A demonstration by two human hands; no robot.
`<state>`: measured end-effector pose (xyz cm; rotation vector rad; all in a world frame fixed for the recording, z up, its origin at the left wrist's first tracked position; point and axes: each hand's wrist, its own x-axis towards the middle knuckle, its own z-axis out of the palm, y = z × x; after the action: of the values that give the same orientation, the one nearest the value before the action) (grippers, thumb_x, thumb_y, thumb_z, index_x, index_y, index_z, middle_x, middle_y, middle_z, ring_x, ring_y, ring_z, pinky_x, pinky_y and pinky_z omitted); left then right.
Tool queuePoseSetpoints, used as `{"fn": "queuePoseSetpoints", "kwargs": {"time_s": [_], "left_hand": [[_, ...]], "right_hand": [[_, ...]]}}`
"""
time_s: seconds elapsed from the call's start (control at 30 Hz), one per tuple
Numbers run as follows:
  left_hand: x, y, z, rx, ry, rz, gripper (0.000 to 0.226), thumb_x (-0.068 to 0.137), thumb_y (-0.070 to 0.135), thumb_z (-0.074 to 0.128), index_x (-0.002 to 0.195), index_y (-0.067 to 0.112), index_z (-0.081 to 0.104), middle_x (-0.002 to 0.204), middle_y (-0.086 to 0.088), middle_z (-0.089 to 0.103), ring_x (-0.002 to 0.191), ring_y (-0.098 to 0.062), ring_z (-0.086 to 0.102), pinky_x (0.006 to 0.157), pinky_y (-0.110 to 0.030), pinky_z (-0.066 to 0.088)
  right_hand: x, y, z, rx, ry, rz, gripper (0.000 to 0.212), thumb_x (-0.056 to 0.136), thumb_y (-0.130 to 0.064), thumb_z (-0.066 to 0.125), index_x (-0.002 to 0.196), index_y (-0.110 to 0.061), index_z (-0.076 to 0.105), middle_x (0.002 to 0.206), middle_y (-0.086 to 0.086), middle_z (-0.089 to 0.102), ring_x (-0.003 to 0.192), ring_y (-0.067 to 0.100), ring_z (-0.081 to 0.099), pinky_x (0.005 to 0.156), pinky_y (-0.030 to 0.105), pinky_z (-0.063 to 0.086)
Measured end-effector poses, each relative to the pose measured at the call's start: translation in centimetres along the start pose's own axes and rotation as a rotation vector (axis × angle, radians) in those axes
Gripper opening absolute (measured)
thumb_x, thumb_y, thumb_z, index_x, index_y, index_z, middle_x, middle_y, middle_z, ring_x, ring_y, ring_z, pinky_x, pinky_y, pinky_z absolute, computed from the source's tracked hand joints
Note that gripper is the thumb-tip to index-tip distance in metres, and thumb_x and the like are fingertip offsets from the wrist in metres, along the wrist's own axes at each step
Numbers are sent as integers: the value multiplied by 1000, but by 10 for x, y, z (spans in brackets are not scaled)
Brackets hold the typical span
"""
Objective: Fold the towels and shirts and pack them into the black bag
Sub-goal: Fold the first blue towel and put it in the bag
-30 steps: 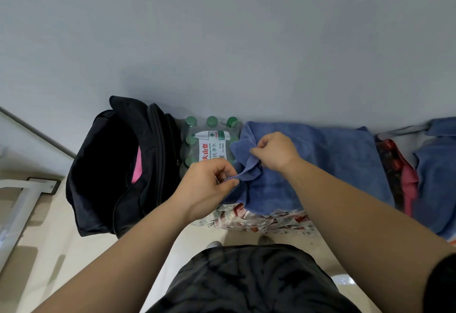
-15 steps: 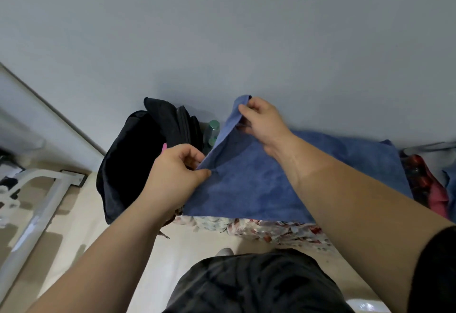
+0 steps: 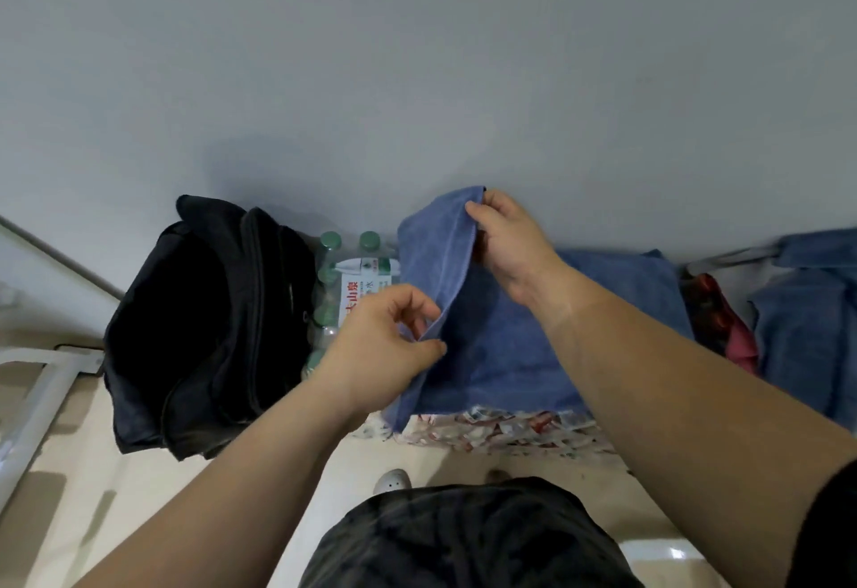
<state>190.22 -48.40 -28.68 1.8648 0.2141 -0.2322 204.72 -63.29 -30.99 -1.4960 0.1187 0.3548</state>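
Observation:
A blue towel (image 3: 505,346) lies spread over a low patterned surface against the wall. My right hand (image 3: 505,244) pinches its far left corner and holds it raised by the wall. My left hand (image 3: 389,346) pinches the near part of the same left edge, so that edge stands up as a fold. The black bag (image 3: 199,332) sits open on the floor to the left, its inside dark. More blue cloth (image 3: 811,309) and a red-pink garment (image 3: 723,328) lie at the right.
A shrink-wrapped pack of green-capped water bottles (image 3: 357,281) stands between the bag and the towel. A white metal frame (image 3: 32,402) is at the far left on the pale floor. The grey wall runs close behind everything. My dark shorts and a white shoe (image 3: 394,481) are below.
Both hands took the towel's bunched left edge and lifted it. The right hand rose toward the wall with the corner; the left hand stays lower on the same edge.

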Motion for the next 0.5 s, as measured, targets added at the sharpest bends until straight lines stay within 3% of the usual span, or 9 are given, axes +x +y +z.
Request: {"fn": "queuePoseSetpoints", "kwargs": {"time_s": [0.13, 0.23, 0.3, 0.4, 0.5], "left_hand": [[9, 32, 50, -47, -96, 59, 26, 73, 2, 77, 84, 23, 65, 80, 2, 63, 60, -18, 56, 62, -37, 49], [13, 53, 94, -114, -154, 64, 23, 76, -3, 75, 89, 13, 65, 78, 2, 59, 58, -19, 49, 58, -31, 44], [20, 58, 126, -113, -152, 34, 22, 77, -1, 75, 91, 13, 65, 80, -4, 61, 61, -19, 52, 59, -35, 48], [38, 47, 173, -38, -99, -61, 24, 76, 2, 76, 91, 17, 65, 85, -14, 66, 66, -16, 58, 64, -42, 55], [50, 28, 211, 57, -85, -144, 29, 78, 4, 75, 94, 23, 61, 84, -11, 66, 64, -15, 62, 61, -37, 57]], "right_hand": [[-9, -26, -60, 57, 51, -56, 17, 100, -12, 51, 86, -17, 58, 74, -4, 66, 70, 7, 63, 64, 24, 52], [-11, -35, -112, 79, 127, -97, 12, 96, -9, 52, 87, -16, 58, 78, 0, 64, 75, 11, 61, 67, 27, 52], [-5, -23, -146, -74, 200, -95, 12, 91, -5, 52, 92, -15, 58, 82, 4, 61, 78, 17, 58, 68, 31, 49], [5, 9, -188, -392, 279, -66, 31, 86, 1, 50, 107, -20, 58, 79, -3, 57, 72, 13, 52, 63, 22, 42], [10, 32, -210, -581, 235, -43, 36, 85, 3, 46, 110, -19, 58, 70, -5, 54, 65, 12, 51, 63, 27, 43]]}}
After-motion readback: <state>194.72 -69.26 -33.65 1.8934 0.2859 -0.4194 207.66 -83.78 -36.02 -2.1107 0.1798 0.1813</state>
